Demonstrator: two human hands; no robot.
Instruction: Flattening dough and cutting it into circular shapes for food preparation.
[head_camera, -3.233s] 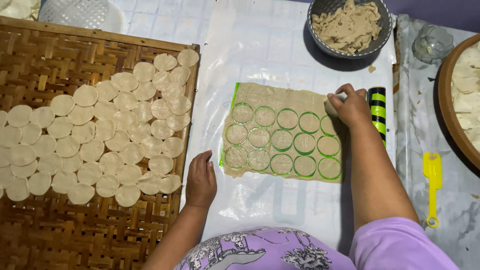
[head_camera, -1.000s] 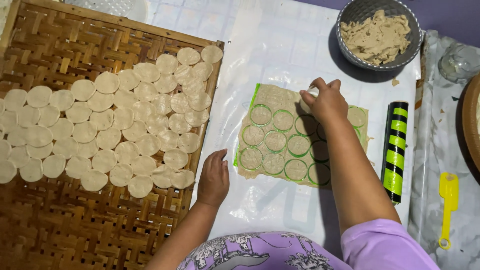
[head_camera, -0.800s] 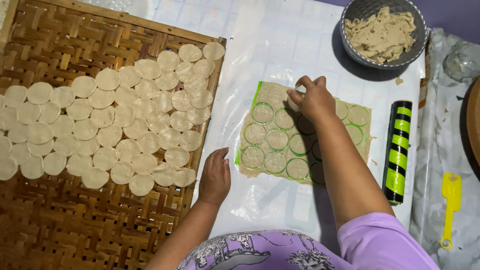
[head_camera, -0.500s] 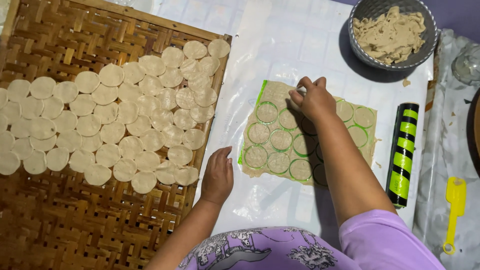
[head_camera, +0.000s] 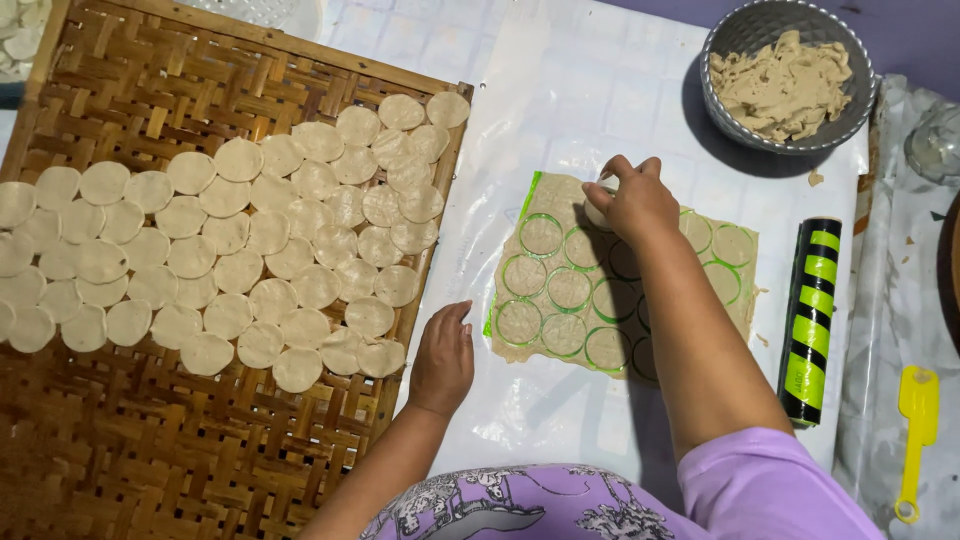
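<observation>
Head view: right hand curled around a small round cutter, pressing it on the top-left part of the dough sheet — the sheet lies on clear plastic on the tabletop, already marked with circles. Left hand flat, fingers loosely together, holding nothing, resting on the plastic beside the woven bamboo tray of dough discs. Striped roller right of the sheet.
</observation>
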